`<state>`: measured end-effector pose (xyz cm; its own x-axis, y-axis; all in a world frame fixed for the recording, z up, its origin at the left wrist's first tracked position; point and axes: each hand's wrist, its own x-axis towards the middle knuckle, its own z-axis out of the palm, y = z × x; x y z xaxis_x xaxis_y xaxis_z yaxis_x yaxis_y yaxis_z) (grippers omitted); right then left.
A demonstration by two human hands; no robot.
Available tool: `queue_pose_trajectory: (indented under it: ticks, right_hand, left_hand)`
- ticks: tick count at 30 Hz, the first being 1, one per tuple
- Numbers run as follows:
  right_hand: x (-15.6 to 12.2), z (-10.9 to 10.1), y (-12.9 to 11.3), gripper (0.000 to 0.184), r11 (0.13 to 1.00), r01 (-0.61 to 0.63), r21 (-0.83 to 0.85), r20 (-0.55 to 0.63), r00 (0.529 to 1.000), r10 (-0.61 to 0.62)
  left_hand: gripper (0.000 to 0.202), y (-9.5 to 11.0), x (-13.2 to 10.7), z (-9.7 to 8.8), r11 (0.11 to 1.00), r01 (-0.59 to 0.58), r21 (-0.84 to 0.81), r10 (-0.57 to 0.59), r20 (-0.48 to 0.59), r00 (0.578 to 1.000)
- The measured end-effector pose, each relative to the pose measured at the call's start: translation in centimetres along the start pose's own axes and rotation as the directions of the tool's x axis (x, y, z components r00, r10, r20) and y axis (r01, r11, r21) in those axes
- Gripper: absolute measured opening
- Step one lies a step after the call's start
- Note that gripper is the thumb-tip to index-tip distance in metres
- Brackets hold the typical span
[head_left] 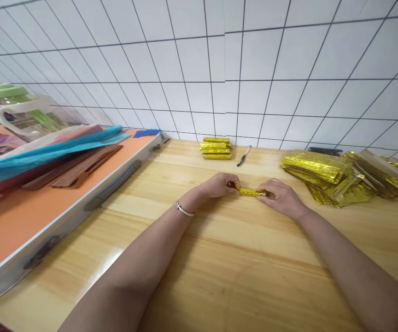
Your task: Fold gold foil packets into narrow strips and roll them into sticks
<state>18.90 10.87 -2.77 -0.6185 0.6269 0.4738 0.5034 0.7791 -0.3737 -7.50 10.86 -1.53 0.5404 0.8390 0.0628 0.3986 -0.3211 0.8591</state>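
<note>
1. The left hand (220, 185) rests low over the wooden bench (240, 276). Its grip is closed on the left end of a small gold foil roll (251, 192), which the thumb and the fingers pinch.
2. The right hand (279, 197) is opposite it. Its grip is closed on the right end of the same roll, with the fingers curled over the foil.
3. The gold foil roll lies level between the two hands, near the middle of the bench and very close to the wood. I cannot tell if it touches the surface.
4. A thin silver bracelet (184, 210) sits on the left wrist.
5. Behind the hands, close to the white tiled wall (254, 69), there is a small stack of gold rolls (215, 148). A pen (243, 156) lies just beside it on the right, apart from the stack.
6. To the right of the right hand there is a loose pile of gold foil sheets (337, 177). It is near the hand but does not touch it.
7. On the left side, an orange board (29, 221) with a metal edge runs along the bench. Blue and brown paper sheets (57, 157) lie on it, and a clear plastic container (29, 117) stands behind them.
</note>
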Motion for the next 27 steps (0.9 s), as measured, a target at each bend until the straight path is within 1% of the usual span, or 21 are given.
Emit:
queue_pose_trajectory:
  ticks: [4,8,11,15,23,25,27]
  right_hand:
    - [-0.06,-0.15,0.05,0.015,1.000,0.013,0.014,-0.003,1.000,-0.013]
    - [-0.07,-0.20,0.01,0.014,0.999,0.053,0.005,0.008,0.999,-0.053]
    - [-0.06,-0.24,-0.04,0.013,0.996,0.093,0.009,0.023,0.995,-0.093]
    - [-0.07,-0.32,-0.10,0.012,0.993,0.114,0.024,0.027,0.993,-0.115]
    - [-0.11,-0.12,0.07,0.011,0.998,0.070,0.010,0.000,0.998,-0.070]
    - [-0.07,-0.16,-0.02,0.013,0.999,0.051,-0.003,-0.003,0.999,-0.051]
    - [-0.02,-0.27,-0.19,0.016,0.999,0.038,-0.009,-0.004,0.999,-0.038]
  left_hand:
    - [0.019,0.19,-0.03,-0.11,1.000,0.010,-0.005,-0.010,0.011,1.000]
    - [0.023,0.27,-0.06,-0.20,1.000,0.014,-0.028,-0.013,0.036,0.999]
    - [0.025,0.20,-0.09,-0.26,0.999,0.005,-0.052,-0.002,0.058,0.998]
    - [0.026,0.04,-0.17,-0.41,0.997,-0.015,-0.080,0.022,0.082,0.996]
    - [0.025,-0.46,-0.07,-0.47,0.993,-0.023,-0.116,0.033,0.086,0.996]
    - [0.029,-0.34,-0.01,-0.51,0.992,-0.020,-0.123,0.029,0.065,0.997]
    - [0.038,-0.13,-0.11,-0.83,0.991,-0.021,-0.132,0.025,0.029,0.999]
